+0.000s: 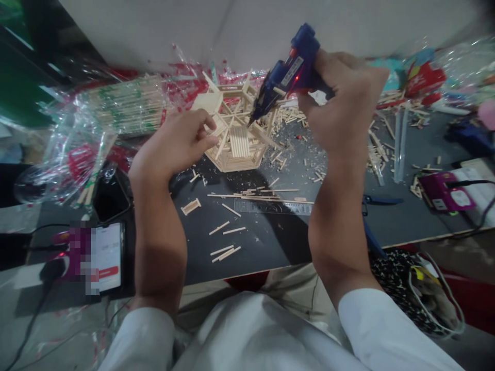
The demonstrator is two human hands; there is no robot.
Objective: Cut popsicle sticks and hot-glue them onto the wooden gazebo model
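Head view | right hand point(340, 98) clamped round blue plastic glue gun point(284, 74) | left hand point(183, 136), fingertips apart, beside pale polygonal wooden-stick frame point(240, 141) | gun slipping could smear sticks, burn left hand

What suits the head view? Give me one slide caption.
Right hand points a blue glue gun at a wooden stick model, left hand close by.
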